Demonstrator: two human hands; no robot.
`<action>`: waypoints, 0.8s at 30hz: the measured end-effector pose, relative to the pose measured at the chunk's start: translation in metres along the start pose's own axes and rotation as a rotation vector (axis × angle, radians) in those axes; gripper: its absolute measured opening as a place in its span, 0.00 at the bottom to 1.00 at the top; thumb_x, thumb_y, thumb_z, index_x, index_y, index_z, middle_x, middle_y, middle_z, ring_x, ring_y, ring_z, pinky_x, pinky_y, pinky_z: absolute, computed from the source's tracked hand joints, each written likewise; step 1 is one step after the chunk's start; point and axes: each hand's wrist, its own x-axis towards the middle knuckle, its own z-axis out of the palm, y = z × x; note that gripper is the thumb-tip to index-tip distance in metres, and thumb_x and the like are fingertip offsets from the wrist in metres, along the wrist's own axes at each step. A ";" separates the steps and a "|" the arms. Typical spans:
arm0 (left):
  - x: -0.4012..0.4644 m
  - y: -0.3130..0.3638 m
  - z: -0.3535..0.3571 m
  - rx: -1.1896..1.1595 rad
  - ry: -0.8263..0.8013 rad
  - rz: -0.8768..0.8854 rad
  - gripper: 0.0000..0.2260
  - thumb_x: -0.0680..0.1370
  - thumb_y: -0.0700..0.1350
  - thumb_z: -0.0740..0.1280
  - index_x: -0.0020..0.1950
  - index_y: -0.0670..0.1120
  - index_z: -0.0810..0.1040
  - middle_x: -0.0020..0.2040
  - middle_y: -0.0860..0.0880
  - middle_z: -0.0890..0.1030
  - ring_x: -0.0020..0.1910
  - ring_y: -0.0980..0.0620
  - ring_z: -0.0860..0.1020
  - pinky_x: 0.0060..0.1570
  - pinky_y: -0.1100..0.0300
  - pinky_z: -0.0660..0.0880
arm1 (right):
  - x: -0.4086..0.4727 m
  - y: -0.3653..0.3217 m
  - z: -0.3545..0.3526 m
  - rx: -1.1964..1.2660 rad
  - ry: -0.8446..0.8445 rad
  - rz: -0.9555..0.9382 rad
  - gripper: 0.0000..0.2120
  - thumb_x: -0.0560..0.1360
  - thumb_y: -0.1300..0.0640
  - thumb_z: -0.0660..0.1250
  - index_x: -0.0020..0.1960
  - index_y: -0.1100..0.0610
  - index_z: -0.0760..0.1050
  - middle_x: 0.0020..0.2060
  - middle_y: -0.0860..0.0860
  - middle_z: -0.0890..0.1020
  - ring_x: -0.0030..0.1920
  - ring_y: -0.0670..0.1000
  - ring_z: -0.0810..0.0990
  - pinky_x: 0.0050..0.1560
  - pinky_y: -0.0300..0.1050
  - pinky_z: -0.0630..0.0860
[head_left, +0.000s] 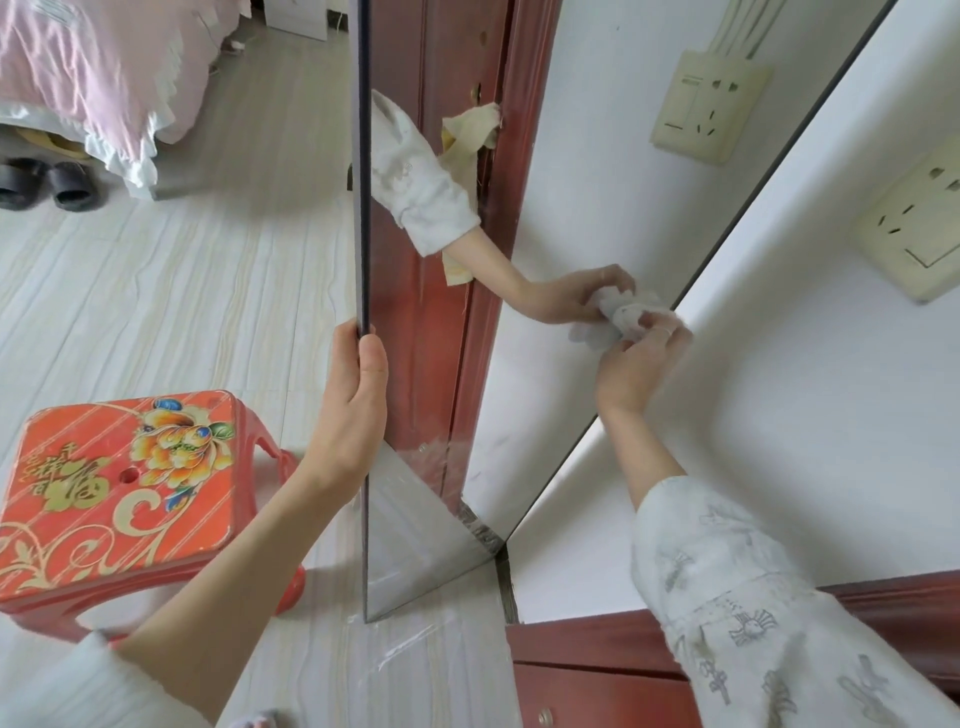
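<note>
Against the mirror (519, 395), the right hand (640, 364) presses a crumpled white tissue (622, 321)

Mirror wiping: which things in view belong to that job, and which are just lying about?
In the job: mirror, gripped at its edge by the left hand; crumpled white wipe, held against the glass by the right hand.
Lying about: red stool, dark slippers, pink bedding, wall socket.
</note>
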 end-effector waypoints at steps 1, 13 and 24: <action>0.001 0.000 0.001 -0.004 0.016 0.003 0.07 0.83 0.45 0.48 0.52 0.46 0.64 0.42 0.55 0.65 0.37 0.72 0.66 0.42 0.83 0.62 | -0.012 0.007 0.007 -0.035 -0.051 0.014 0.18 0.75 0.65 0.57 0.64 0.64 0.67 0.63 0.60 0.67 0.61 0.57 0.68 0.54 0.41 0.63; 0.000 -0.003 0.006 0.052 0.109 0.079 0.12 0.82 0.43 0.49 0.40 0.51 0.62 0.35 0.54 0.61 0.30 0.64 0.63 0.36 0.73 0.65 | -0.035 0.067 0.009 -0.162 -0.178 0.090 0.16 0.72 0.71 0.56 0.59 0.67 0.70 0.58 0.63 0.70 0.56 0.61 0.73 0.55 0.46 0.65; 0.003 -0.005 0.005 0.034 0.109 0.071 0.12 0.82 0.42 0.49 0.39 0.49 0.61 0.35 0.52 0.61 0.30 0.63 0.62 0.34 0.74 0.64 | 0.043 0.034 0.009 -0.018 0.142 -0.172 0.17 0.67 0.74 0.53 0.52 0.68 0.73 0.57 0.62 0.70 0.57 0.61 0.71 0.58 0.42 0.67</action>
